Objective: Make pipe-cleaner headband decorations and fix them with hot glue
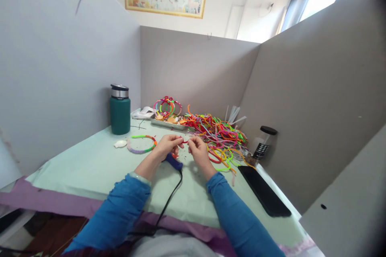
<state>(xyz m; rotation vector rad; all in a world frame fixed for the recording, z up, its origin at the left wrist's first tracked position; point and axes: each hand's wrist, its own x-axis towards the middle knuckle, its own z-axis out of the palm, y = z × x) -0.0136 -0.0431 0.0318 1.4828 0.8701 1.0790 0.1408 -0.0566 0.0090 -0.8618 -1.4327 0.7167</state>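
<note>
Over the middle of the table, my left hand (169,145) pinches a short piece of red pipe cleaner (185,142) between thumb and fingertips. My right hand (198,150) is closed on its other end, a small gap away. Below my left hand lies a blue-handled tool with a black cord, perhaps a glue gun (174,163), partly hidden by that hand. Left of it rests a hoop wrapped in coloured pipe cleaner (139,151). Right of my right hand are loops of yellow, red and green pipe cleaner (224,157).
A big heap of coloured pipe cleaners (218,128) lies at the back, beside a metal tray (169,123) with small pieces and wrapped hoops. A green bottle (120,112) stands back left. At right are a black phone (263,190) and a clear bottle (263,146). Partitions enclose the table.
</note>
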